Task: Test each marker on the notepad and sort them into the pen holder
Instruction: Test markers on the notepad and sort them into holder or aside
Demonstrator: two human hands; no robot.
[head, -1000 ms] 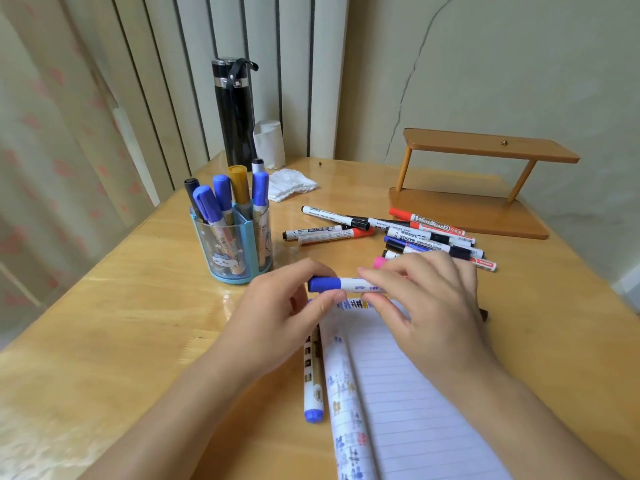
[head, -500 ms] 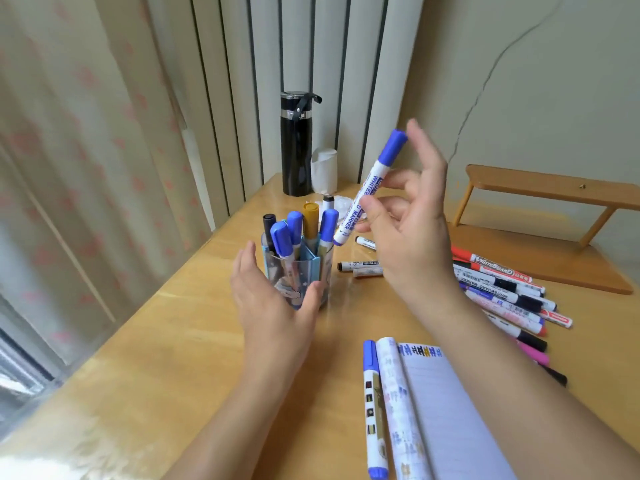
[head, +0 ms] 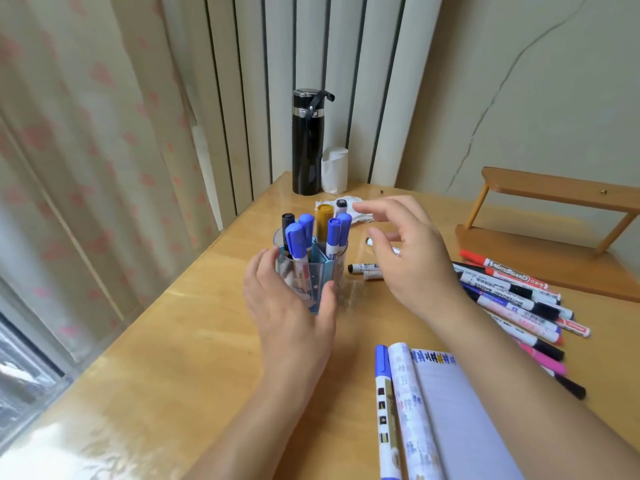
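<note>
The sorting looks partly done. About seven upright markers, mostly blue-capped with one black and one mustard-yellow, stand in the clear, blue-edged plastic pen holder at the centre-left of the wooden tabletop. More are left to test. A loose pile of white-barrelled markers with red, black, blue and pink caps lies to the right. Two partly hidden markers lie just right of the pen holder. A blue-capped marker lies against the left edge of the lined paper notepad at the near right. The left hand cups the pen holder's near wall, fingers and thumb curved round it. The right hand hovers just right of the pen holder, fingers loosely spread, holding nothing.
</note>
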